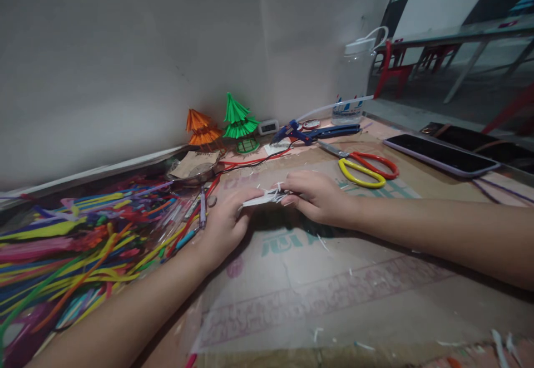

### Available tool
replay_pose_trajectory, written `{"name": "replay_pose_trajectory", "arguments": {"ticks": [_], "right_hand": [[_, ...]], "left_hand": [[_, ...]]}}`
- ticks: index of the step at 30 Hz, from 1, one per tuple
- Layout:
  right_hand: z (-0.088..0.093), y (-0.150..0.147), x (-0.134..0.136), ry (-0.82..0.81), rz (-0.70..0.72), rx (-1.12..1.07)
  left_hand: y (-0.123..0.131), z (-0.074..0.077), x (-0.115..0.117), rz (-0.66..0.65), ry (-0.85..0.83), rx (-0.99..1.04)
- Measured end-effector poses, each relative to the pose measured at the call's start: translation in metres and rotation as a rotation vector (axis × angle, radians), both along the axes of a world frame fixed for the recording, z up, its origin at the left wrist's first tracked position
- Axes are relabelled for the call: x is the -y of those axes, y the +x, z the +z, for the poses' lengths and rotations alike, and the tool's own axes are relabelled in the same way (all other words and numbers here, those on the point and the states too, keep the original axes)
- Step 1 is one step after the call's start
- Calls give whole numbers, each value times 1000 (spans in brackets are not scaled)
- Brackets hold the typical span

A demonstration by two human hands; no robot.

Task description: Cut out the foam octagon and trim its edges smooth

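Observation:
Between my two hands, just above the plastic-covered cardboard point(300, 279), is a small white piece with thin strips sticking out point(267, 197); its exact kind I cannot make out. My left hand point(231, 215) pinches its left end between thumb and fingers. At the other end, my right hand point(312, 195) is closed on it with the fingertips and thumb, hiding part of it. A dark spot shows beside the right fingertips. Small white scraps point(319, 333) lie scattered on the cardboard below.
Colourful pipe cleaners point(83, 256) heap at the left. Behind stand an orange tree point(202, 131), a green tree point(238, 123), a blue glue gun point(292, 131) and a water bottle point(352, 81). Scissors point(367, 168) and a phone point(440, 153) lie at the right.

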State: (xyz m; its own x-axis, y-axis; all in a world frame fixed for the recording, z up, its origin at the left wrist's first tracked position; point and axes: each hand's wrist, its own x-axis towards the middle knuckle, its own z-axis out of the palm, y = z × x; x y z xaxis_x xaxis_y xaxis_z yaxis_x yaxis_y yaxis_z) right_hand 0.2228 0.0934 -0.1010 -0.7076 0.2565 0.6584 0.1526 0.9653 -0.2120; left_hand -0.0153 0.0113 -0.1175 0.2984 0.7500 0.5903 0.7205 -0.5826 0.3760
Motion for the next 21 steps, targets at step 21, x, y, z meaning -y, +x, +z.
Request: {"name": "replay_pose_trajectory", "arguments": {"ticks": [21], "right_hand": [[1,2,-1,58,56,5]], "left_hand": [[-2,-3,0,-19,-53,-11]]}}
